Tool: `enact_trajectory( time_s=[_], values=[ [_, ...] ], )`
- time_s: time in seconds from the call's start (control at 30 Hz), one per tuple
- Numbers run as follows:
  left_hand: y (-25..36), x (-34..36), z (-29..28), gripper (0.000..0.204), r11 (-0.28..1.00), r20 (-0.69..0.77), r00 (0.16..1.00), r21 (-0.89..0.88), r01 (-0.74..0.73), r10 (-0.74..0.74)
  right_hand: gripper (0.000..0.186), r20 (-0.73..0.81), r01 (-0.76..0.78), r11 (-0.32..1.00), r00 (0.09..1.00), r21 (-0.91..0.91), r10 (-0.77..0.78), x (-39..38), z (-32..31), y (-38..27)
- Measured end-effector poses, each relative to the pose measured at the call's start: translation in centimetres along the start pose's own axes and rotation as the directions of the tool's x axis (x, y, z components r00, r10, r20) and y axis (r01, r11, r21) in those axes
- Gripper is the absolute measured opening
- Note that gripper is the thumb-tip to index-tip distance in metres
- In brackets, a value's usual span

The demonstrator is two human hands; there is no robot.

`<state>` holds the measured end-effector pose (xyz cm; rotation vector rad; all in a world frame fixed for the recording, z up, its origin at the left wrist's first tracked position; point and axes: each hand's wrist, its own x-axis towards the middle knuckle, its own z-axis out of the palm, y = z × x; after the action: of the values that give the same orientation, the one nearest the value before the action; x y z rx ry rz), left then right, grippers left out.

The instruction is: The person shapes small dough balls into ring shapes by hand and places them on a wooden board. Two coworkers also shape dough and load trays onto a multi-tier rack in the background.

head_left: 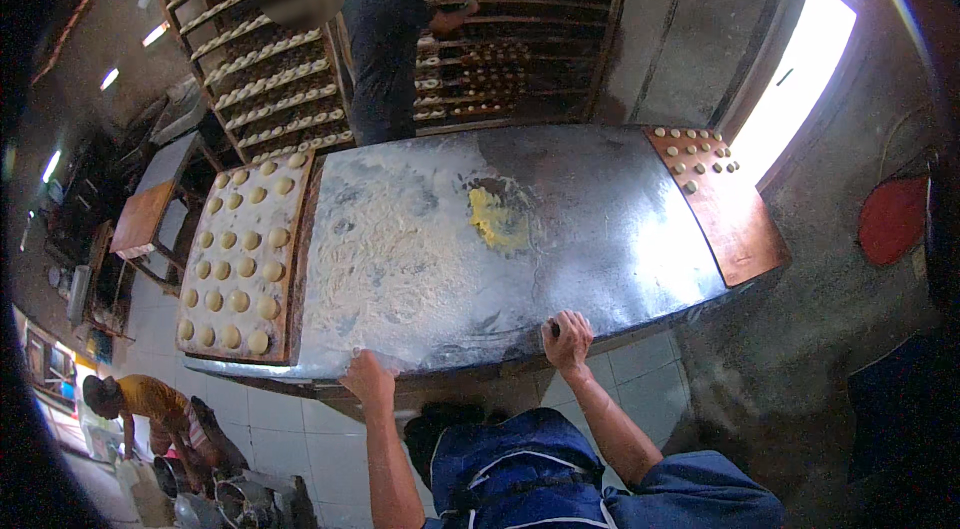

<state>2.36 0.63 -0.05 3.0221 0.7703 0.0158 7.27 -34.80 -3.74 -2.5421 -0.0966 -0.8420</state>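
Note:
At the near edge of the metal-topped table (620, 229), my left hand (368, 377) is closed in a fist. A pale greyish patch shows beside its knuckles, and I cannot make out whether it is something held. My right hand (568, 339) rests farther right along the same edge, its fingers curled. A small dark spot shows between thumb and fingers, too unclear to name. White flour (380, 259) is spread over the left half of the tabletop. Beyond my hands, near the middle, lies a smeared yellow patch (490, 219), soft-looking.
A floured wooden board (305, 269) with rows of dough balls (240, 302) covers the table's left end. Another board (745, 239) at the right end carries several dough pieces. A person (385, 49) stands at tall racks (270, 89) behind. Another person (160, 404) bends at lower left.

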Motion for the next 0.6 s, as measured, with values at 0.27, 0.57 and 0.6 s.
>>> enact_trajectory(
  time_s=[0.27, 0.57, 0.6],
  values=[
    [-1.9, 0.5, 1.9, 0.090, 0.992, 0.162, 0.986, -0.117, 0.051, -0.032, 0.017, 0.031, -0.033, 0.999, 0.999, -0.041, 0.034, -0.1, 0.0, -0.1],
    [0.3, 0.6, -0.7, 0.054, 0.997, 0.097, 0.995, -0.067, 0.032, -0.025, 0.016, 0.021, 0.010, 0.999, 1.000, -0.032, -0.009, -0.2, -0.2, 0.4],
    [0.2, 1.0, -0.7, 0.057, 0.999, 0.087, 0.996, -0.052, 0.006, -0.002, 0.016, 0.034, 0.008, 1.000, 0.999, -0.025, -0.008, -0.1, -0.2, 0.2]
  ],
)
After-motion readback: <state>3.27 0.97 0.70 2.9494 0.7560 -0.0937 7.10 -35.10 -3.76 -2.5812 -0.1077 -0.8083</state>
